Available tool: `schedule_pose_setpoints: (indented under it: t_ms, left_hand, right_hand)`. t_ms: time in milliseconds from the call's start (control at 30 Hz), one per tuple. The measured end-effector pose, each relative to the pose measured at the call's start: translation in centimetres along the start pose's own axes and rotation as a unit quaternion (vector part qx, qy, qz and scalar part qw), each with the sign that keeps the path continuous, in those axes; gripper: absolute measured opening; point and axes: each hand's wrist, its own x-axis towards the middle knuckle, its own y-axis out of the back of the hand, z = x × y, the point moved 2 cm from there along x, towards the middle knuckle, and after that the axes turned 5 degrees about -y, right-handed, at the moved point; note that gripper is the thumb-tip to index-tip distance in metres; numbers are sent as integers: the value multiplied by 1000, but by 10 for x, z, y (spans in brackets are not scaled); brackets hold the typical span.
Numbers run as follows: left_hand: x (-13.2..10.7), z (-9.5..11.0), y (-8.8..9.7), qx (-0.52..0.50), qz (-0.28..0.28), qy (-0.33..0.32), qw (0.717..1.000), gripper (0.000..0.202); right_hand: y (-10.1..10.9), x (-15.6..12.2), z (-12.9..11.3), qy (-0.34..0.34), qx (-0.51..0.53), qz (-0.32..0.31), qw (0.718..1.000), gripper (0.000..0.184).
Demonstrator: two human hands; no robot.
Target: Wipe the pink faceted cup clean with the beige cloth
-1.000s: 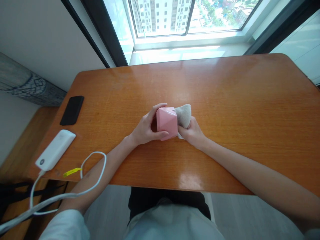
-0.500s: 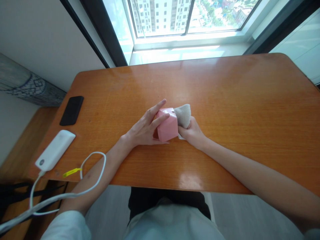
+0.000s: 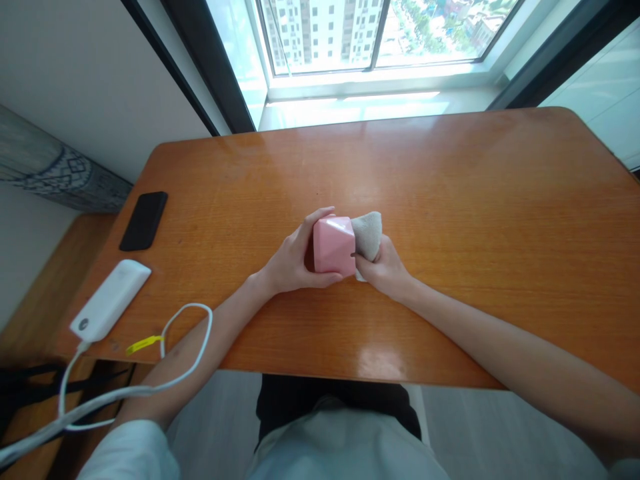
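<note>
A glossy pink faceted container (image 3: pixel 334 245), shaped like a small cup, lies on its side between my hands over the middle of the table. My left hand (image 3: pixel 295 257) grips it from the left, thumb along the near side and fingers round the far side. From the right, my right hand (image 3: pixel 385 270) holds a light grey cloth (image 3: pixel 369 233) bunched against the container's right end, where a small notch shows. The right thumb touches that rim. Whether some of the cloth is inside the container is hidden.
On the wooden table (image 3: pixel 475 220), a black phone (image 3: pixel 143 221) and a white power bank (image 3: pixel 111 300) lie at the left. A white cable (image 3: pixel 200 353) with a yellow tag (image 3: pixel 144 345) loops over my left forearm. A window stands beyond the far edge.
The pink container has turned about its length, bringing its notch round to the near right. My left fingers have shifted from across its top to its far side. The cloth stays at its right end.
</note>
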Motion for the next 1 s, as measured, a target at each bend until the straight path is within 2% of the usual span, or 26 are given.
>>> schedule_pose_setpoints:
  t_ms: [100, 200, 333, 433, 500, 567, 700, 833, 900, 1000]
  left_hand:
    - [-3, 0, -2, -23, -14, 30, 999, 117]
    - [-3, 0, -2, -22, -25, 14, 999, 130]
    - [0, -1, 7, 56, -27, -104, 993, 144]
    - [0, 2, 14, 170, -55, -206, 962, 131]
    - [0, 3, 17, 233, -68, -237, 941, 122]
    - [0, 5, 18, 259, -61, -245, 932, 117]
    - [3, 10, 14, 215, -19, -227, 950, 111]
    - [4, 8, 7, 81, 16, -109, 991, 117]
    - [3, 4, 4, 31, 17, -56, 998, 117]
    - [0, -2, 2, 14, 10, -33, 999, 119]
  right_hand:
    - [0, -1, 0, 6, -8, 5, 1000, 6]
    - [0, -1, 0, 4, -3, 0, 1000, 5]
    - [1, 0, 1, -8, 0, -3, 1000, 7]
    - [0, 1, 2, -29, 10, -1, 1000, 7]
    - [0, 1, 3, -36, 17, -1, 999, 10]
    - [0, 2, 3, -34, 20, 2, 999, 12]
    - [0, 1, 2, -20, 23, 0, 1000, 6]
    - [-1, -1, 1, 13, 21, -13, 1000, 6]
    - [-2, -1, 1, 24, 19, -9, 1000, 5]
    - [-3, -1, 2, 27, 15, -7, 1000, 5]
